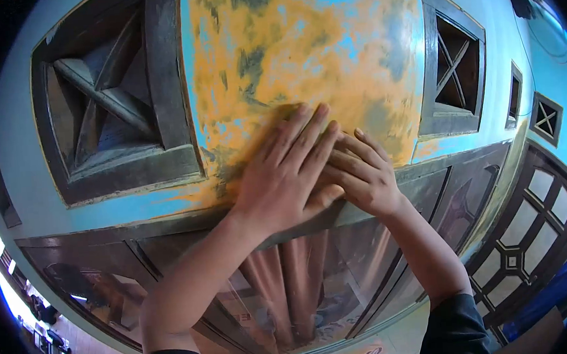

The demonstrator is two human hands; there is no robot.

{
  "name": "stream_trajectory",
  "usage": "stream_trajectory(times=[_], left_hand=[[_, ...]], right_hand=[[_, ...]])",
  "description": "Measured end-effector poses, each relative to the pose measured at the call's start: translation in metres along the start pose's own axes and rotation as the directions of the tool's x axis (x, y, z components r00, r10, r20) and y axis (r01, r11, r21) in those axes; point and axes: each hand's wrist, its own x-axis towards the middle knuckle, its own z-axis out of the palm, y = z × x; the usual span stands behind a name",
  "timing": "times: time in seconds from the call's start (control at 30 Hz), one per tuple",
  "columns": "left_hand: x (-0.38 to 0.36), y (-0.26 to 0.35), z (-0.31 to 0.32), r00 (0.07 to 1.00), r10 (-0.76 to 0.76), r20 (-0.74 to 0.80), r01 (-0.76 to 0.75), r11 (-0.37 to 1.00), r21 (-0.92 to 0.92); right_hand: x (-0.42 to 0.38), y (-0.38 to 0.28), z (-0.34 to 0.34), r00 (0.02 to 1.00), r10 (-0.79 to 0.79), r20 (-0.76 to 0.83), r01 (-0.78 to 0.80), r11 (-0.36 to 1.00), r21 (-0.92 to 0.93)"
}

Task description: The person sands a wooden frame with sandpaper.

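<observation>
Both arms reach up to a wall panel (pixel 327 55) coated in patchy orange over blue, with dark grey smears. My left hand (pixel 289 167) lies against the lower part of the panel, its fingers extended and slightly apart. Just right of it, my right hand (pixel 362 175) rests with its fingers stretched out, its fingertips beside and partly behind my left hand. Whatever is under the palms is hidden, and no held object shows. A brown wooden ledge (pixel 227 215) runs below the panel, behind the wrists.
Framed vents with crossed bars flank the panel, one at left (pixel 104 97) and one at right (pixel 453 63). Below are glazed brown panels with a brownish curtain (pixel 288 288). A patterned door (pixel 524 232) stands at far right. Items lie on the floor at lower left.
</observation>
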Motion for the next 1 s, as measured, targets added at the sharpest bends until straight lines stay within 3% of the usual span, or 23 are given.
stream_trajectory(times=[0.07,0.2,0.3,0.4,0.53,0.57,0.67,0.7,0.8,0.83,0.93,0.97,1.0], left_hand=[[0.001,-0.011,0.004,0.996,-0.062,0.065,0.038,0.944,0.327],[0.025,-0.053,-0.041,0.995,-0.097,-0.029,0.100,0.878,0.468],[0.058,-0.090,-0.068,0.976,-0.088,-0.201,0.188,0.807,0.560],[0.075,-0.080,-0.061,0.965,-0.090,-0.246,0.222,0.776,0.590],[0.056,-0.030,-0.025,0.992,0.037,0.118,-0.079,0.923,0.376],[0.061,-0.039,-0.033,0.987,0.043,0.156,-0.103,0.911,0.400],[0.096,-0.079,-0.061,0.993,-0.020,-0.118,0.088,0.787,0.611],[0.107,-0.090,-0.068,0.981,-0.001,-0.196,0.121,0.791,0.600],[0.109,-0.068,-0.052,0.987,-0.030,-0.156,0.118,0.794,0.596],[0.101,-0.054,-0.040,1.000,-0.023,0.003,0.016,0.791,0.612],[0.085,-0.022,-0.020,0.980,0.018,0.198,-0.118,0.853,0.509],[0.091,-0.030,-0.028,0.976,0.028,0.217,-0.142,0.836,0.530],[0.103,-0.041,-0.037,0.990,0.016,0.139,-0.093,0.814,0.573]], right_hand=[[-0.004,0.001,-0.003,0.999,0.001,-0.032,-0.002,1.000,-0.025],[-0.019,0.039,-0.020,0.986,0.152,-0.064,-0.154,0.988,-0.023],[-0.017,0.071,-0.029,0.939,0.310,-0.147,-0.312,0.950,0.015],[-0.016,0.071,-0.024,0.914,0.368,-0.171,-0.376,0.926,-0.015],[-0.020,0.068,-0.024,0.912,0.385,-0.144,-0.393,0.919,-0.032],[-0.021,0.069,-0.023,0.909,0.389,-0.149,-0.396,0.918,-0.016],[-0.022,0.071,-0.026,0.911,0.391,-0.133,-0.396,0.918,-0.008],[-0.024,0.072,-0.026,0.912,0.391,-0.128,-0.394,0.919,0.002],[-0.027,0.075,-0.026,0.905,0.400,-0.145,-0.398,0.916,0.045],[-0.027,0.075,-0.026,0.897,0.409,-0.166,-0.403,0.912,0.071],[-0.028,0.075,-0.028,0.889,0.419,-0.184,-0.405,0.908,0.109],[-0.028,0.077,-0.029,0.892,0.412,-0.184,-0.398,0.911,0.112],[-0.028,0.077,-0.029,0.894,0.407,-0.186,-0.393,0.913,0.111]])
